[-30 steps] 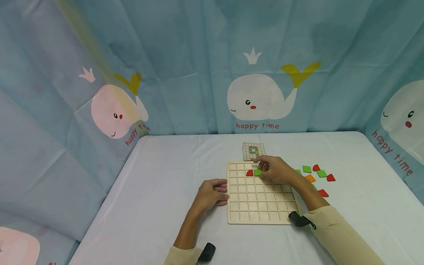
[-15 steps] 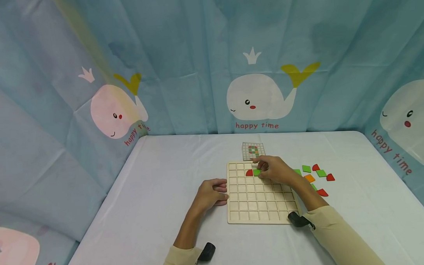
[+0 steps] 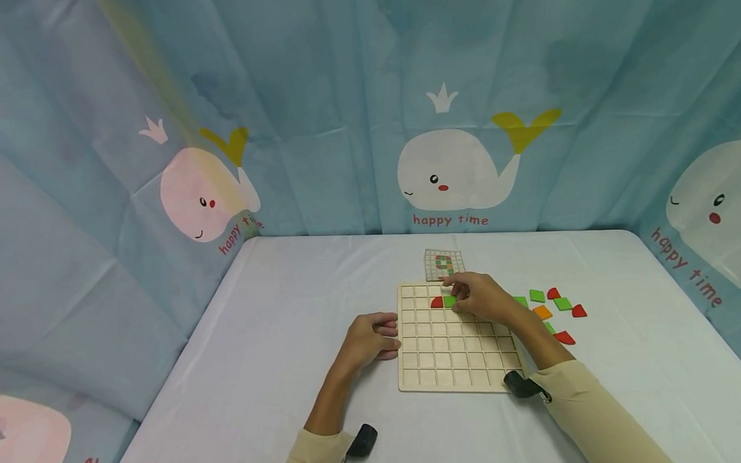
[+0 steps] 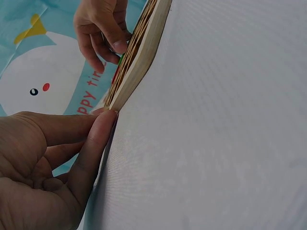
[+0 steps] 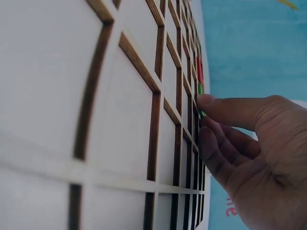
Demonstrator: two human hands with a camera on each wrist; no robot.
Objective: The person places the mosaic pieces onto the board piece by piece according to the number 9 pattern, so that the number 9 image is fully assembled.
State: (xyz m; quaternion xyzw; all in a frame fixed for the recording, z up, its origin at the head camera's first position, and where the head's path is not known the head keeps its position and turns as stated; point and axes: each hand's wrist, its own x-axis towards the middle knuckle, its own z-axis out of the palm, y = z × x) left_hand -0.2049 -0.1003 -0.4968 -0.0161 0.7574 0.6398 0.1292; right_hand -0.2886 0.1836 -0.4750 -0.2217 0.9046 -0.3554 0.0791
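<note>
A pale wooden grid board point(image 3: 432, 345) lies on the white table in the head view. My left hand point(image 3: 361, 342) holds its left edge; in the left wrist view the thumb and forefinger of that hand point(image 4: 57, 163) meet at the board's rim point(image 4: 144, 57). Over the upper rows my right hand point(image 3: 484, 297) pinches a green tile point(image 3: 448, 302) lying in a cell, partly hidden by the fingers. Directly left of it sits a red quarter-round tile point(image 3: 437, 303). The right wrist view shows the right thumb and fingers point(image 5: 259, 139) at the green tile point(image 5: 200, 89).
Behind the board lies a pattern card point(image 3: 443, 263) with a coloured grid. To the right are loose tiles: several green ones point(image 3: 537, 296), red quarter-rounds point(image 3: 579, 311) and an orange one point(image 3: 541, 312). A whale-print curtain point(image 3: 319, 158) stands behind the table.
</note>
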